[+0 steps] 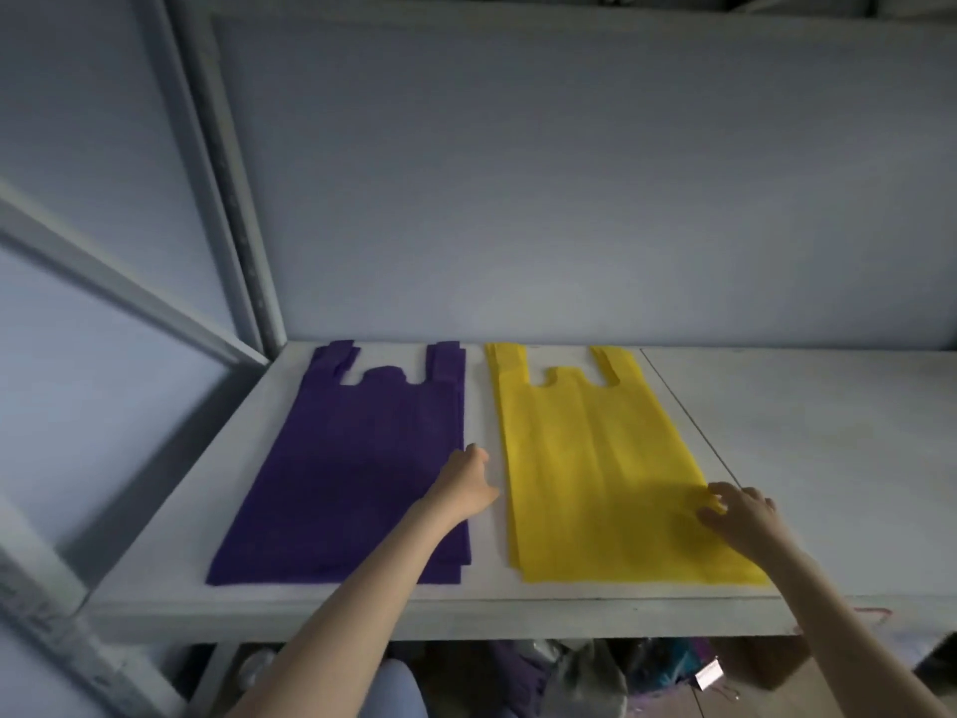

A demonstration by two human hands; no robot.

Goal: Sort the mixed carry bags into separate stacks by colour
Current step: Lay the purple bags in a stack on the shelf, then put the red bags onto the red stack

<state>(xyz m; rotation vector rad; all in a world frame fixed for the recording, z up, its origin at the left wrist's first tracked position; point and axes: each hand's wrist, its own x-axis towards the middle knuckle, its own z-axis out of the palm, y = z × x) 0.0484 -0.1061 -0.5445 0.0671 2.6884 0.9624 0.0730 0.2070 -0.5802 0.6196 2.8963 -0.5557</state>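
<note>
Two flat stacks of carry bags lie side by side on a white shelf point(777, 432). The purple stack point(352, 469) is on the left, the yellow stack point(595, 458) on the right, both with handles pointing to the back wall. My left hand point(466, 484) rests at the purple stack's right edge, over the gap between the stacks, and holds nothing that I can see. My right hand point(740, 515) lies on the yellow stack's right edge near the front, fingers spread, the fabric slightly puckered under the fingertips.
A grey metal upright point(238, 215) and a slanted brace point(119, 287) frame the shelf on the left. A pale wall closes the back. Below the shelf's front edge lie crumpled bags and wrapping point(585, 671). A seam line point(689, 422) crosses the shelf right of the yellow stack.
</note>
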